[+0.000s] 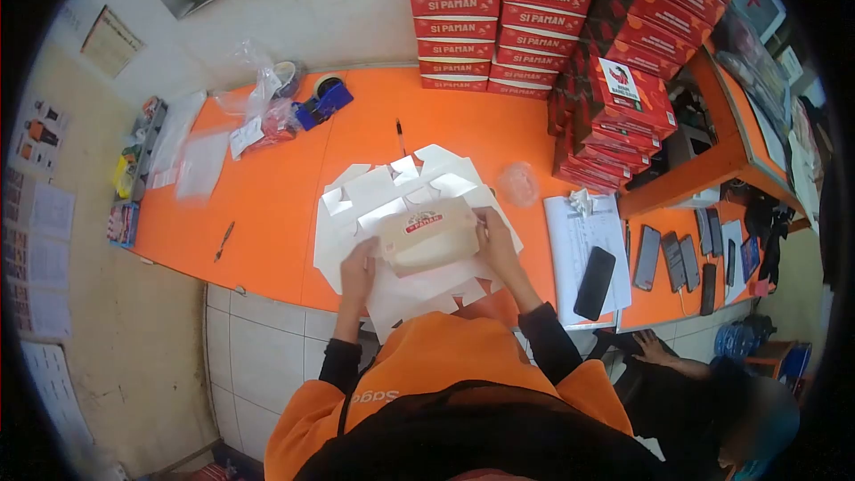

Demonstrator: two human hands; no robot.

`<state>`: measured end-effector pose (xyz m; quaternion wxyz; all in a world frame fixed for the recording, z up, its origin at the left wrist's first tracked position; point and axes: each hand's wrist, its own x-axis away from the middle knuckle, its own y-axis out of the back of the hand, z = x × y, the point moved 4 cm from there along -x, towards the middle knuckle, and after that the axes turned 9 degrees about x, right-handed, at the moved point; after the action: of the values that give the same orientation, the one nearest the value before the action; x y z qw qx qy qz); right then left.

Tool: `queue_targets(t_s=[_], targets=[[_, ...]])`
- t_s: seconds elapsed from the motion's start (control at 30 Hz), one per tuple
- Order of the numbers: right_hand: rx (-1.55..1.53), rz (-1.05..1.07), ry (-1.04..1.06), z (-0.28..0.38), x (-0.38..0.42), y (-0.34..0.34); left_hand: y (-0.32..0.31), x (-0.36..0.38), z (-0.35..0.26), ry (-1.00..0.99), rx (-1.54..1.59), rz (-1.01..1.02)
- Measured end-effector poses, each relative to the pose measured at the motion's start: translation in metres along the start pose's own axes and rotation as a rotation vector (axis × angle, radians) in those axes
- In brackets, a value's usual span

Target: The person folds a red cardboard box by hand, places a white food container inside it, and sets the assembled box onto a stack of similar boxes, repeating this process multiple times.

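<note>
A cream box with a red label [427, 236] is held up between my two hands, over flat white cardboard sheets [343, 236] on the orange table. My left hand [360, 269] grips the box's left end, its fingers closed against the side. At the right end my right hand [495, 239] holds the box with its fingers around the edge. The sheets lie unfolded beneath the box, with cut flaps at their edges. A pen [401, 138] lies just beyond them.
Stacked red boxes [454, 28] stand at the back. A tape dispenser [323, 103] is at the back left. Papers [570, 240], a black phone [594, 283] and several other phones lie to the right. A seated person [695, 392] is at the lower right.
</note>
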<state>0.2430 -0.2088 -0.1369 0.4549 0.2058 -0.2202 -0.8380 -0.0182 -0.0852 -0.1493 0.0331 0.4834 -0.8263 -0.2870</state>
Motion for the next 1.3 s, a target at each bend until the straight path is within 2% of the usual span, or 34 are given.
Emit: queue_targets(t_s=[0.1, 0.13, 0.23, 0.33, 0.43, 0.5, 0.57, 0.63, 0.7, 0.77, 0.93, 1.03, 1.17, 1.23, 1.3], targets=[[-0.060, 0.016, -0.105, -0.005, 0.007, -0.018, -0.023, 0.011, -0.025, 0.236, 0.283, -0.139], [-0.042, 0.020, -0.087, -0.001, 0.008, -0.020, -0.026, 0.011, -0.038, 0.352, 0.237, -0.077], [0.050, -0.011, -0.178, 0.006, 0.008, -0.016, -0.033, 0.011, -0.034, 0.274, 0.210, -0.130], [0.081, -0.064, -0.193, 0.014, 0.009, -0.014, -0.036, 0.011, -0.031, 0.286, 0.175, -0.079], [0.020, -0.029, -0.180, 0.031, 0.012, -0.007, -0.036, 0.008, -0.040, 0.153, 0.217, -0.114], [-0.047, 0.091, -0.154, 0.026, 0.021, -0.008, -0.030, 0.010, -0.046, 0.193, 0.148, 0.085], [-0.173, 0.263, -0.119, 0.023, 0.028, 0.000, -0.023, 0.015, -0.043, 0.109, 0.107, 0.271], [-0.367, 0.494, -0.090, 0.027, 0.041, 0.016, -0.017, 0.028, -0.034, -0.081, 0.091, 0.455], [-0.154, 0.521, -0.002, 0.014, 0.042, 0.012, -0.017, 0.029, -0.026, -0.060, 0.118, 0.481], [-0.265, 0.512, -0.075, 0.006, 0.044, 0.009, -0.020, 0.030, -0.023, -0.027, 0.127, 0.472], [-0.108, 0.310, 0.076, 0.003, 0.045, 0.005, -0.025, 0.026, -0.021, 0.131, 0.158, 0.420], [-0.077, 0.305, 0.079, -0.017, 0.049, 0.000, -0.026, 0.024, -0.010, 0.103, 0.021, 0.479], [-0.007, 0.300, 0.196, -0.020, 0.053, 0.005, -0.020, 0.024, -0.010, -0.154, -0.010, 0.397], [-0.020, 0.277, 0.118, -0.024, 0.056, 0.007, -0.019, 0.028, -0.005, -0.253, -0.102, 0.320], [-0.084, 0.250, 0.046, -0.024, 0.064, 0.008, -0.033, 0.037, 0.016, -0.095, -0.028, 0.432]])
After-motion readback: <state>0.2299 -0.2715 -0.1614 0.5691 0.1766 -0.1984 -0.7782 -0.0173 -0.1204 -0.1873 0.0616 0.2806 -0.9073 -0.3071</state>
